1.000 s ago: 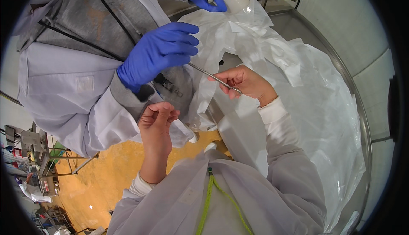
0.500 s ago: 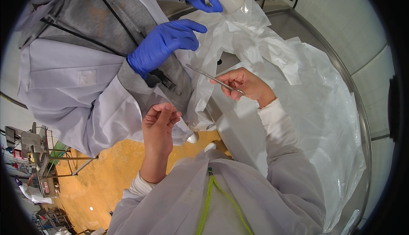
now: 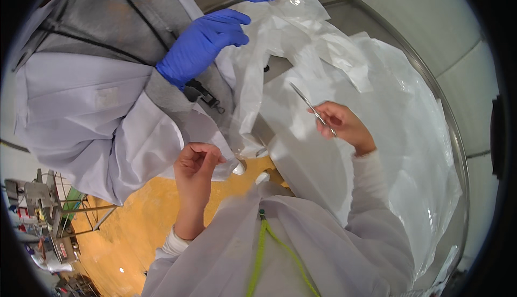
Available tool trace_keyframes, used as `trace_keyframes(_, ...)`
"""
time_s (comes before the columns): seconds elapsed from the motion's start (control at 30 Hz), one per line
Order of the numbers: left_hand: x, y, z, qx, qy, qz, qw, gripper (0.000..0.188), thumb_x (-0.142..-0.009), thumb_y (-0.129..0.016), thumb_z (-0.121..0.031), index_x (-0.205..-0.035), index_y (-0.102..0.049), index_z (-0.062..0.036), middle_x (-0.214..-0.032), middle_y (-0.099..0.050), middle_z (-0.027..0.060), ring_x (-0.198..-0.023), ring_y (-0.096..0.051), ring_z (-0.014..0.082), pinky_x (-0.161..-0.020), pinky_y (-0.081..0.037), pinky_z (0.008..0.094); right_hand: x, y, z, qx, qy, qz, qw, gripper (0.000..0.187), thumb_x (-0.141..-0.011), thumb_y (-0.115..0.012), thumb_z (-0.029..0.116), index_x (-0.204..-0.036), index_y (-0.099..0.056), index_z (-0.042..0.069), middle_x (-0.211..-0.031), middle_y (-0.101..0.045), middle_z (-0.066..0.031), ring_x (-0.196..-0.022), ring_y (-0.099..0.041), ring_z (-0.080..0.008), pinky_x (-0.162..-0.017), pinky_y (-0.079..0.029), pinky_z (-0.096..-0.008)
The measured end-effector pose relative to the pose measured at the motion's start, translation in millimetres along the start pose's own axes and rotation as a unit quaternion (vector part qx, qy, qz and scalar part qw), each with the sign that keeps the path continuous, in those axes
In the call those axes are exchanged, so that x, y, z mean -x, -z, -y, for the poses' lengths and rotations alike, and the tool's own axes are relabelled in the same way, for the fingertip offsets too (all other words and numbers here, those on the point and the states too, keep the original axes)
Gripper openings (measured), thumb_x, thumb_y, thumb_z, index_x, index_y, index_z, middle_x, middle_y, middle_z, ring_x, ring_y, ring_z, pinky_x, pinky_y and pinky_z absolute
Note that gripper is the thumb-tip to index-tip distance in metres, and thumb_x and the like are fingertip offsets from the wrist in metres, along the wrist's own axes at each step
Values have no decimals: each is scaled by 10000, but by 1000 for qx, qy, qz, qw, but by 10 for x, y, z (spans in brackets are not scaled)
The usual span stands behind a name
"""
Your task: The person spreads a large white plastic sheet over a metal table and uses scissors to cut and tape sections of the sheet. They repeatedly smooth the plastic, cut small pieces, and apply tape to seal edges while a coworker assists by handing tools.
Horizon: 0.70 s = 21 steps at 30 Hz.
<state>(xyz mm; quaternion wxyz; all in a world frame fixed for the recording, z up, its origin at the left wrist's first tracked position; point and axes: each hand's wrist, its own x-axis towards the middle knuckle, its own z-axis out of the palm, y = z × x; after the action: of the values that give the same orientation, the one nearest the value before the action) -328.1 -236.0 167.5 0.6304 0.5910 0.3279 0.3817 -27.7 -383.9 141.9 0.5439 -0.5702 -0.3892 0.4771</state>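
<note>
Slim metal scissors (image 3: 306,102) are in my right hand (image 3: 343,125), blades closed together and pointing up and to the left. They are held above a sheet of white translucent plastic (image 3: 398,130) spread over a metal table. To the left, over the floor and beside a co-worker's coat, my left hand (image 3: 195,168) is closed in a pinch. Whatever lies between its thumb and fingers, if anything, is too small to make out.
Across from me a co-worker in a pale coat (image 3: 75,103) has blue gloved hands (image 3: 202,46) over bunched plastic film (image 3: 328,43). A raised metal rim (image 3: 451,122) borders the table on the right. Wire racks (image 3: 54,205) stand at the lower left on the yellow floor (image 3: 121,243).
My right hand has moved right and slightly down, and the scissors now point more steeply upward. My left hand has shifted slightly left and down, still pinched. The co-worker's hands look slightly higher.
</note>
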Motion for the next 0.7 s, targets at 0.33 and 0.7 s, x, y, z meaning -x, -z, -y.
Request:
trace_keyframes(0.33, -193, -544, -304, -324, -236, 340, 850, 107, -745, -682, 3, -816, -609, -28, -746, -582, 87, -655, -571, 229, -571, -434, 301, 1936, -315, -941, 597, -228, -256, 725, 664, -740, -679, 24, -1343, -418, 120, -1173, -530, -144, -1013, -553, -323, -759, -520, -389)
trace_keyframes(0.7, -157, -996, -196, -304, -309, 481, 762, 77, -773, -654, -18, -798, -582, -24, -696, -530, 93, -612, -506, 267, -558, -402, 349, 2255, -543, -1111, 689, -295, -191, 634, 512, -809, -614, 128, -1293, -465, 54, -1170, -570, -86, -965, -587, -272, -779, -523, -370)
